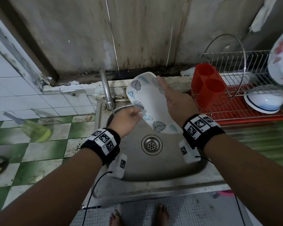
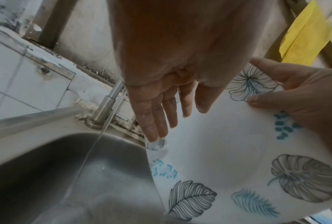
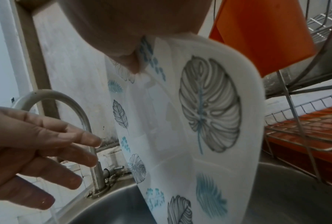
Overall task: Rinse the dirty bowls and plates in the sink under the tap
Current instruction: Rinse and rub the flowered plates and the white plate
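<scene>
white leaf-print plate (image 1: 151,103) tilted over sink (image 1: 170,160), right hand (image 1: 175,101) gripping its rim, left hand (image 1: 126,119) relaxed beside it.

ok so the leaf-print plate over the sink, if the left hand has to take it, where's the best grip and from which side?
Probably the plate's free rim nearest the tap, approached from the left. The plate is tilted steeply, nearly on edge, and the right hand already grips the opposite rim, so that edge is bare. The left hand sits open beside it: thumb on the printed face, fingers behind.
</scene>
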